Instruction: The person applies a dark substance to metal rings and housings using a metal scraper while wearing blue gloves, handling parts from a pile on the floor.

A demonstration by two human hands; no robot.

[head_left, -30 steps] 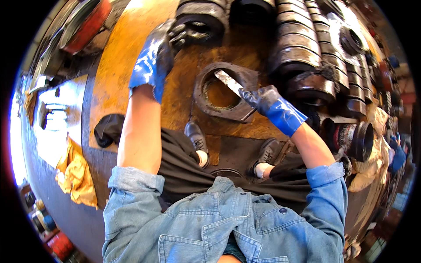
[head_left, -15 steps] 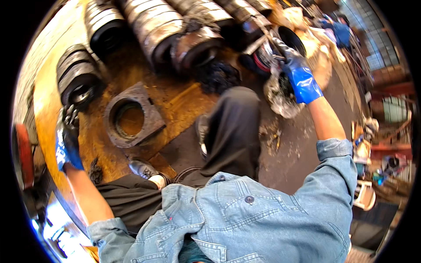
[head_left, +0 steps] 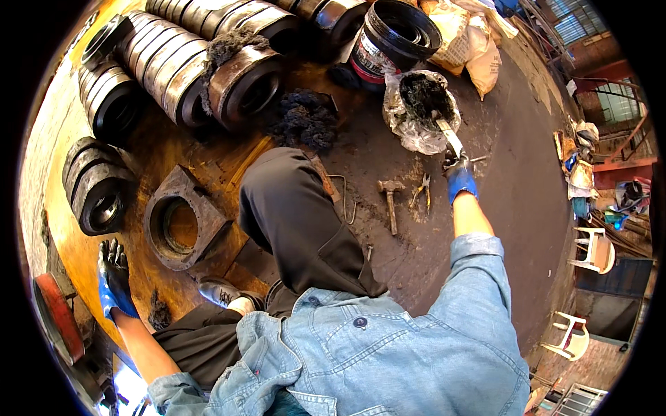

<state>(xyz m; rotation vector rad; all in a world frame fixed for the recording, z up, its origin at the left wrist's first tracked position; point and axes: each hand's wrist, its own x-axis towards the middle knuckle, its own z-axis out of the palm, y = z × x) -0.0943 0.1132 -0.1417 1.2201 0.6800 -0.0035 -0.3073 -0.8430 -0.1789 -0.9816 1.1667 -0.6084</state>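
Note:
My right hand (head_left: 460,175), in a blue glove with blackened fingers, is closed around a brush (head_left: 449,136) with a pale, flat middle part. Its far end dips into black grease (head_left: 424,96) inside a crumpled clear plastic bag (head_left: 416,136) on the floor. A thin rod sticks out beside this hand; what it belongs to is unclear. At the left, my left hand (head_left: 114,276), gloved alike, has its fingers stretched out and holds nothing. Nearest to it are a stack of dark metal rings (head_left: 97,186) and a square metal block (head_left: 182,220) with a round bore.
Several grooved metal cylinders (head_left: 156,62) lie across the back. A black bucket (head_left: 395,41) stands behind the bag, near pale sacks (head_left: 479,55). A dark rag clump (head_left: 304,118), a hammer (head_left: 392,204) and pliers (head_left: 421,193) lie beyond my knee. White chairs (head_left: 595,249) stand far right.
My right hand has drawn back from beside the bucket, toward me, to the near side of the grease bag. The view has shifted to the right. My left hand stays open.

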